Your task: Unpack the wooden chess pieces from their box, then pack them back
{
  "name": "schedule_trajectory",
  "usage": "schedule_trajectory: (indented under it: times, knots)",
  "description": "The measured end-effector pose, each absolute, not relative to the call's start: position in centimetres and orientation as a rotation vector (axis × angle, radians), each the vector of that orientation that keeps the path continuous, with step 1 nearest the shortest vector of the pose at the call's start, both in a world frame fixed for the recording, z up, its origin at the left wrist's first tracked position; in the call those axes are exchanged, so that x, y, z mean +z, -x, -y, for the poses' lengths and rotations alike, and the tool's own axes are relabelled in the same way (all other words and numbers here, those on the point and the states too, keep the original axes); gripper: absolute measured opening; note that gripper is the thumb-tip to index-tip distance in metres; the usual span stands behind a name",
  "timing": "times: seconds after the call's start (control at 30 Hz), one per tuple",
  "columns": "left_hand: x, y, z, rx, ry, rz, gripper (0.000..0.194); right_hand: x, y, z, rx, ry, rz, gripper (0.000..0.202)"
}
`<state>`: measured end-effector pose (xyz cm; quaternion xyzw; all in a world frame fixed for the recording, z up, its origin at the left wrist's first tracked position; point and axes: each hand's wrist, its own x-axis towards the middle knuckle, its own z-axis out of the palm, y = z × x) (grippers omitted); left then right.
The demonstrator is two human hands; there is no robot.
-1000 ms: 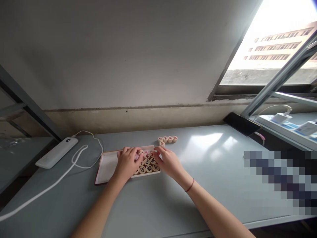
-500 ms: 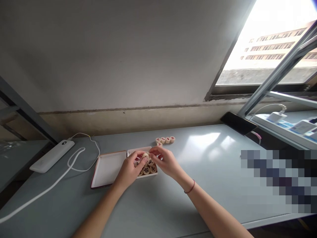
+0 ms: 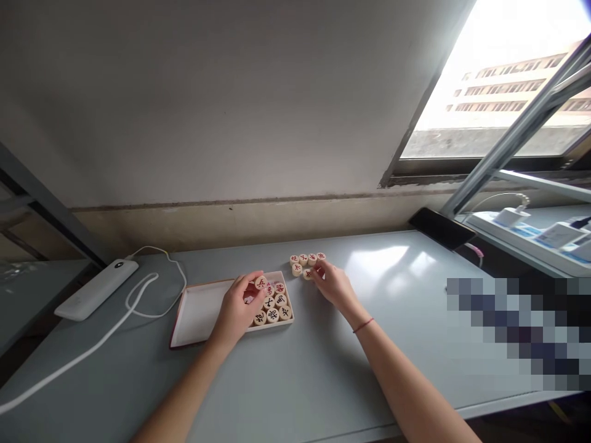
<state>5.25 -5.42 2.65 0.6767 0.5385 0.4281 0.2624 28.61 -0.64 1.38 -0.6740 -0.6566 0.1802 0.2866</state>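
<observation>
Live at the bench [image 3: 258,387]: red-marked disc [image 3: 261,282] up in the left hand [image 3: 233,311], second disc [image 3: 308,274] at the right hand [image 3: 335,288], nearer the far edge.

Left fingers pinched round the rim, right above the open box [image 3: 276,325] of discs; right fingers touching the second disc, just near of a short row [image 3: 303,259], no telling whether gripping or released. Light and stiff by the look, hardly fragile, perhaps slippery on the sides; best taken by the rim, thumb opposite fingers. Farther out: lid [image 3: 198,314] beside the box, white power bank [image 3: 99,290] toward the far left corner, dark phone [image 3: 441,227] by the far right.
</observation>
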Motion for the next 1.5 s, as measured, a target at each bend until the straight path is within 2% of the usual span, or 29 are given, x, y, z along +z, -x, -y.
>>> schedule_trajectory:
  times: [0.07, 0.2, 0.33, 0.47, 0.6, 0.87, 1.2, 1.5]
  knots:
    - [2.9, -5.4, 5.7, 1.118, -1.979, -1.457, 0.028, 2.2, -27.4, 1.6, 0.58, 1.646, 1.747, 0.021]
    - [3.2, -5.8, 6.1, 1.1, -2.196, -1.346, 0.024, 4.1, -24.1, 4.0, 1.047, 1.205, 1.821, 0.034]
    - [2.8, -6.1, 6.2, 1.063, -2.216, -1.344, 0.028, 4.8, -22.9, 4.7, 1.303, 1.12, 1.659, 0.034]
    - [2.5, -6.0, 6.3, 0.97, -2.196, -1.391, 0.04, 4.3, -26.0, 2.7, 1.053, 1.334, 1.537, 0.037]
    - [2.7, -5.9, 6.3, 0.932, -2.22, -1.385, 0.032, 3.0, -29.4, 0.8, 0.84, 1.645, 1.61, 0.038]
    - [2.8, -5.7, 6.1, 0.997, -2.262, -1.373, 0.028, 0.8, -29.6, -0.1, 0.729, 1.773, 1.75, 0.042]
    - [2.8, -5.6, 6.0, 0.979, -2.292, -1.389, 0.026, 1.9, -29.4, 0.2, 0.705, 1.886, 1.797, 0.042]
    - [3.0, -5.5, 5.9, 1.011, -2.326, -1.402, 0.026, 0.9, -29.1, 0.5, 0.465, 1.901, 2.011, 0.019]
